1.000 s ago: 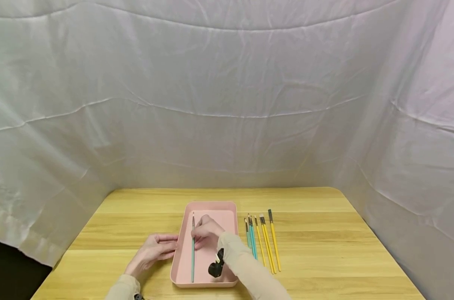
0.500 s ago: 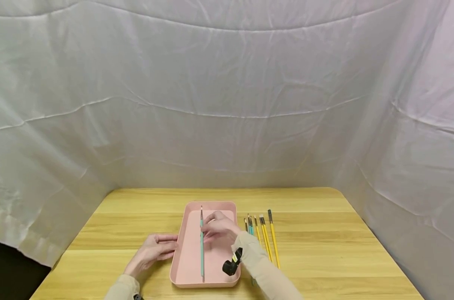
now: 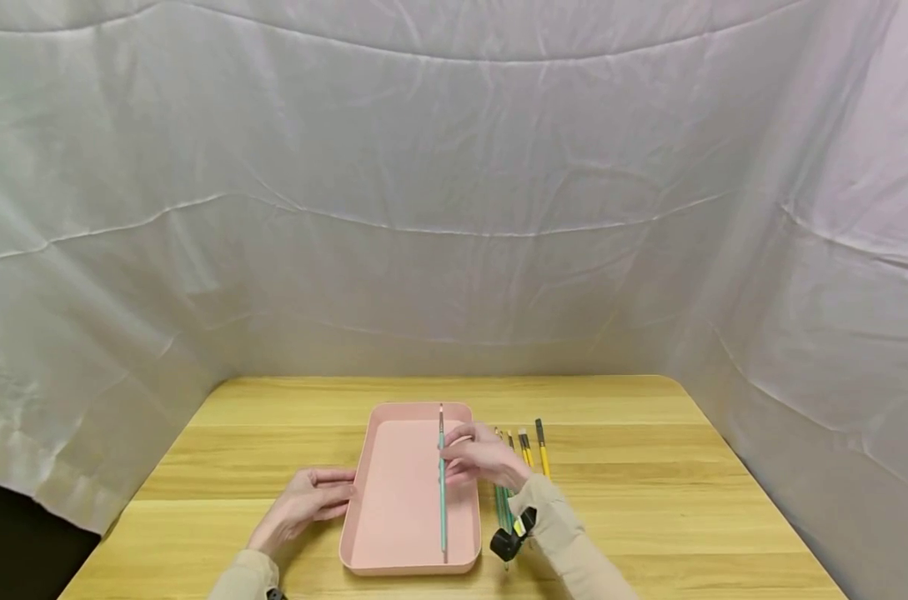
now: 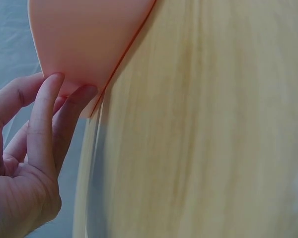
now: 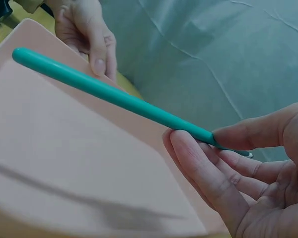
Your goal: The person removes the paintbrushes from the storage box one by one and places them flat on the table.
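A teal paintbrush [image 3: 442, 492] is pinched between the thumb and fingers of my right hand [image 3: 484, 457], over the right side of the pink tray [image 3: 393, 483]. The right wrist view shows the teal handle [image 5: 109, 94] held above the tray floor, with its shadow below. My left hand [image 3: 307, 504] rests against the tray's left outer wall. In the left wrist view, extended fingertips of the left hand [image 4: 37, 144] touch the tray wall [image 4: 89, 44].
To the tray's right, several teal and yellow paintbrushes [image 3: 544, 450] lie on the wooden table [image 3: 649, 483], partly hidden by my right hand and sleeve. A grey-white curtain [image 3: 454, 275] hangs behind and beside the table.
My right hand has lifted the teal paintbrush from the tray floor and carried it rightward, from the tray's left part to its right side. My left hand has stayed in place.
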Available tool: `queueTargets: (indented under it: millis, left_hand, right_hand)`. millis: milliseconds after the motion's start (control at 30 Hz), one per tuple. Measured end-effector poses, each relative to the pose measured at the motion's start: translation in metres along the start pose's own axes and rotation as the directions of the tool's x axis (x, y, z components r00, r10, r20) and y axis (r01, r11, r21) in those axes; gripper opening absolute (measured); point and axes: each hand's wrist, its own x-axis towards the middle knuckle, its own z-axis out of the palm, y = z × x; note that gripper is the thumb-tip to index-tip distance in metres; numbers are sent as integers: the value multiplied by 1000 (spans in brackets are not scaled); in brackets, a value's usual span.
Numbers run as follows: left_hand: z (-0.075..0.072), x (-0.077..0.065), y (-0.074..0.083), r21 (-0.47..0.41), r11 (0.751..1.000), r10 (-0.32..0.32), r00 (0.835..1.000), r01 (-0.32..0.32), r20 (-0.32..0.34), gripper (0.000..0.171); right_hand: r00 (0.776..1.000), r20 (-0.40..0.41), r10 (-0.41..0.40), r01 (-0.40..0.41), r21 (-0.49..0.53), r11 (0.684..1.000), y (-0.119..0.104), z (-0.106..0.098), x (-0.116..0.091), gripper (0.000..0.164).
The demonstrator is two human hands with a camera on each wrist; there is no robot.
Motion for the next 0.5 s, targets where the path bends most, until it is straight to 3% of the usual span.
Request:
queueTargets:
  millis: [500]
  left_hand:
    - [0, -1, 0, -17, 1000, -5, 1000, 5, 13, 53]
  right_hand:
    - [999, 14, -49, 48, 20, 999, 15, -63, -40, 25]
